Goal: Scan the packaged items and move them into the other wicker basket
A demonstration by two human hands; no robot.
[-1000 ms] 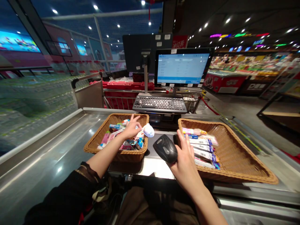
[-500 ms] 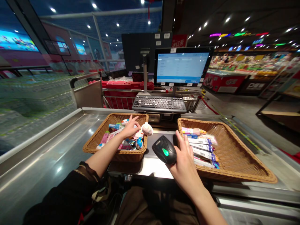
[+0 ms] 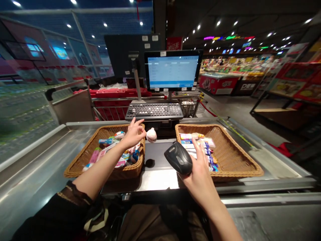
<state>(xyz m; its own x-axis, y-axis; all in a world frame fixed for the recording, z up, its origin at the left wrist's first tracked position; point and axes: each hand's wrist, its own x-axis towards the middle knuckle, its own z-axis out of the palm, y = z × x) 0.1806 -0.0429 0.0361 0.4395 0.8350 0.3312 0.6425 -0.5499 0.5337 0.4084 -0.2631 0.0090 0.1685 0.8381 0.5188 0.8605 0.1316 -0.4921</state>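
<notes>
Before us runs a metal counter (image 3: 32, 182), with a grey plate (image 3: 160, 153) set between two wicker baskets. The shop is dim, its ceiling dotted with lights; far off to our right we see a red freezer (image 3: 218, 83) and bright shelves.

Our left hand (image 3: 135, 132) pinches a small pale ball (image 3: 151, 135), thumb and finger together on its near edge, other fingers spread. The ball hangs past the fingertips, just beside the left basket's (image 3: 80, 163) right rim and above the plate. Our right hand (image 3: 199, 164) is wrapped round a black scanner (image 3: 178, 158), its nose turned toward the ball, the two apart.

Our left forearm crosses the left basket and hides part of its mixed packets. The scanner stands between the ball and the right basket (image 3: 234, 155), where our fingers cover some packets. Behind the plate sit a keyboard (image 3: 154, 109) and a lit screen (image 3: 172, 72).
</notes>
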